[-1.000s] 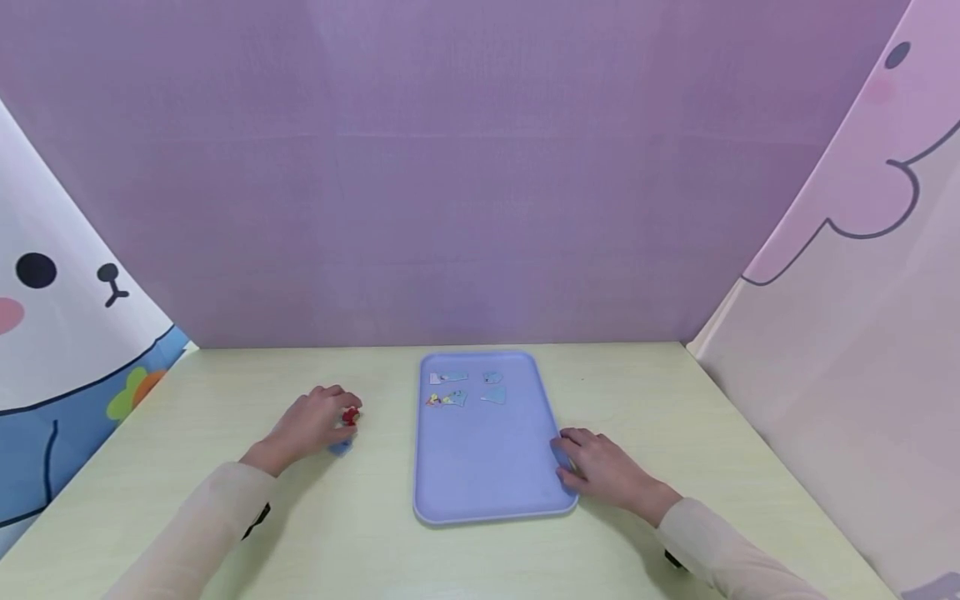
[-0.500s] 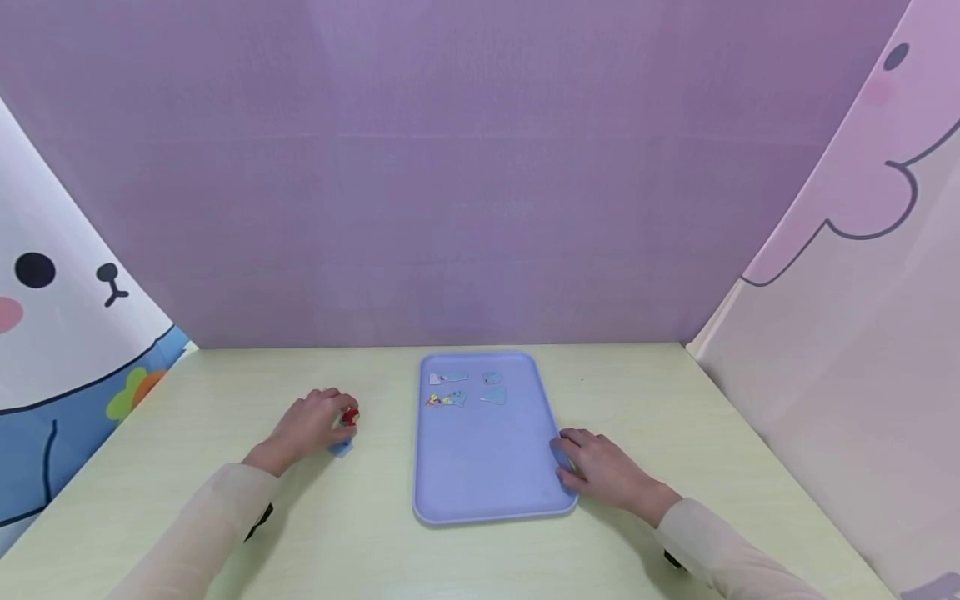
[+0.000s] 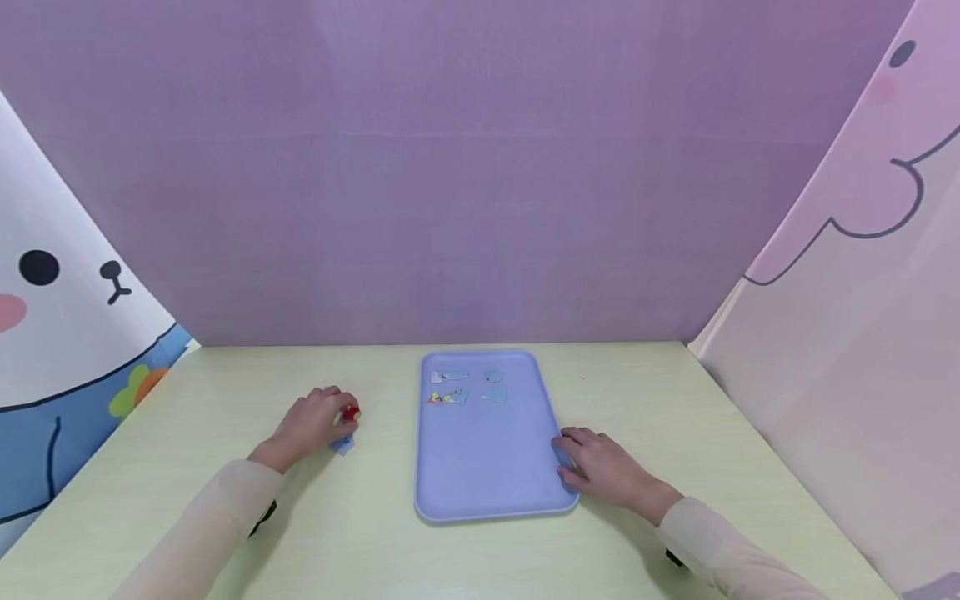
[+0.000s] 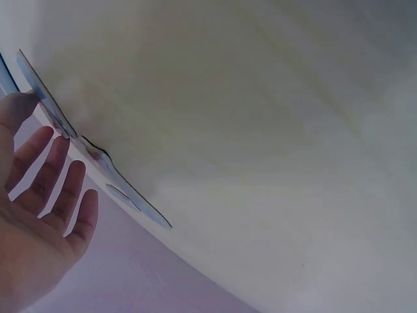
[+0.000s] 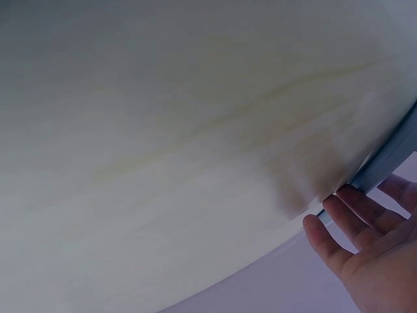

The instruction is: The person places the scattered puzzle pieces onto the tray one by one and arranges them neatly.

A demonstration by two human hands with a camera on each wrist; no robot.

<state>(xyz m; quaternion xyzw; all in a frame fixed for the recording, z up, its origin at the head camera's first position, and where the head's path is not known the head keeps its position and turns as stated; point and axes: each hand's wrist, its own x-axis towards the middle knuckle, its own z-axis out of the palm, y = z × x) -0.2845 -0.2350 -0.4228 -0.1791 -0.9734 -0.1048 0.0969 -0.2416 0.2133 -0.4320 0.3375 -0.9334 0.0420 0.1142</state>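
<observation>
On the table left of the tray, my left hand (image 3: pixel 318 419) curls over small flat picture pieces that look like puzzle pieces. Thumb and fingertips pinch around a piece with a red patch (image 3: pixel 350 413), partly covered by the hand. A blue piece (image 3: pixel 342 444) shows just below the thumb. From the left wrist, the thumb meets the edge of a thin piece (image 4: pixel 42 91), while another piece (image 4: pixel 130 186) lies past the fingertips. My right hand (image 3: pixel 603 468) rests at the right rim of the blue-violet tray (image 3: pixel 495 487), its fingers loosely bent. A bit of yellow shows between its thumb and forefinger.
Several pale blue pieces lie in the tray's far half, including a long one (image 3: pixel 450 377) and one with yellow figures (image 3: pixel 447 398). A purple cloth (image 3: pixel 480 208) rises behind the table (image 3: pixel 375 542), with printed cloths on both sides.
The red-patched piece has turned slightly under the left fingertips, and the left hand has barely shifted. The right hand stays at the tray rim. The pieces in the tray lie as before.
</observation>
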